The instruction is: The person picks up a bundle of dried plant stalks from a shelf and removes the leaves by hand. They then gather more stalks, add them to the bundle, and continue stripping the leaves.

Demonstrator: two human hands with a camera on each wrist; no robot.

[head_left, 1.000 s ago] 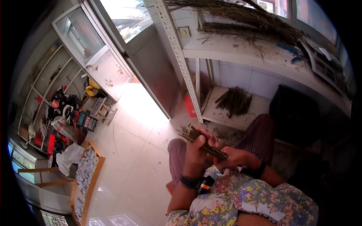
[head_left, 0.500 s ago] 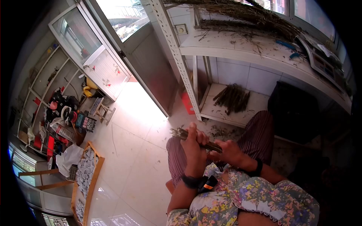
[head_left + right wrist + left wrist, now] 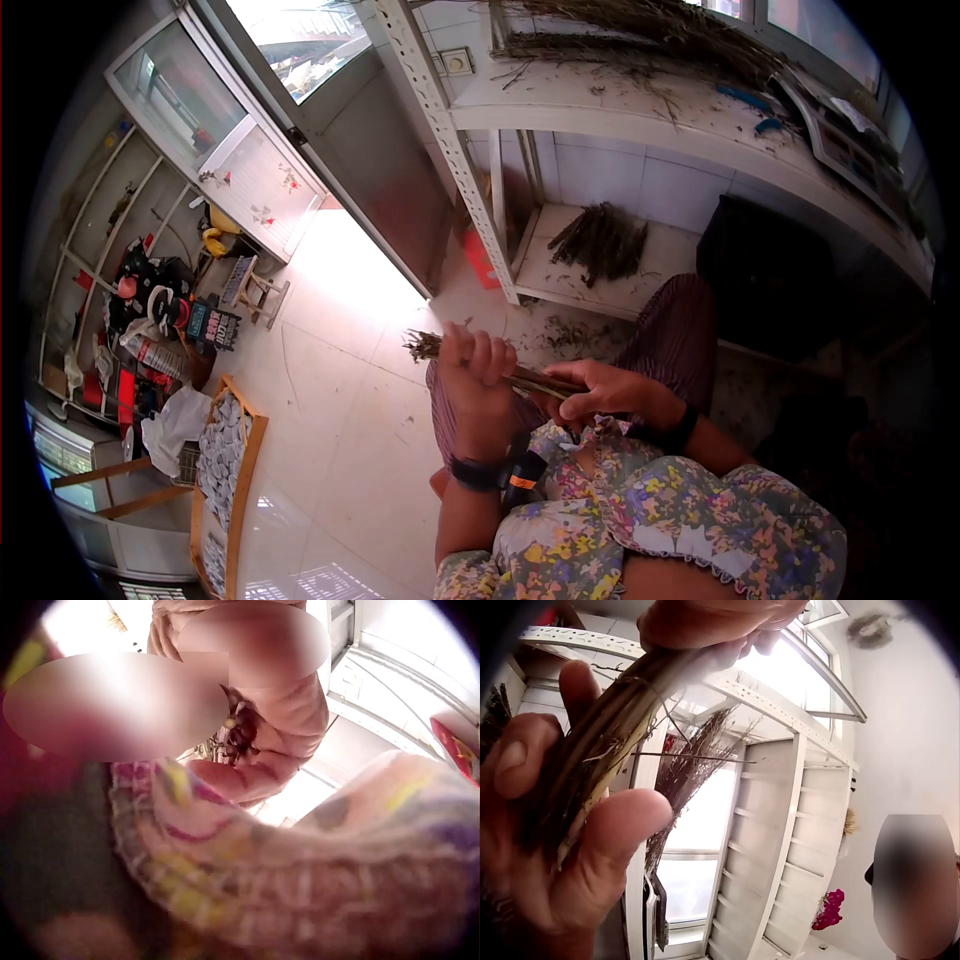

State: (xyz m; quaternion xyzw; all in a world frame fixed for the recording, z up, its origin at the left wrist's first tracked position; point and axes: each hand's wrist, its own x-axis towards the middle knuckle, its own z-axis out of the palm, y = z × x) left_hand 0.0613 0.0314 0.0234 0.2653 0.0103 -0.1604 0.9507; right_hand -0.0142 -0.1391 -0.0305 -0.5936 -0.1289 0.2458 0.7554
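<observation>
A bundle of dry brown stalks (image 3: 540,382) spans the space between both hands, above the lap. My left hand (image 3: 478,370) grips it near its rough, bristly end, fingers wrapped round it. Toward the other end, my right hand (image 3: 622,392) holds the stalks between thumb and fingers. The left wrist view shows the stalks (image 3: 607,742) close up, with thin loose stems sticking out sideways. In the right wrist view, curled fingers surround the dark stalk ends (image 3: 241,733), and floral cloth (image 3: 300,862) hides much of the scene.
A pile of cut stalks (image 3: 600,243) lies on the low shelf ahead, beside a black container (image 3: 765,275). Long dry branches (image 3: 640,40) lie on the upper shelf (image 3: 620,115). Plant scraps (image 3: 570,335) litter the floor. A wooden-framed tray (image 3: 252,455) stands at the left.
The bundle and both hands have shifted left in the head view. My left hand has turned and its raised thumb has folded down around the stalks. The right hand stays at the other end.
</observation>
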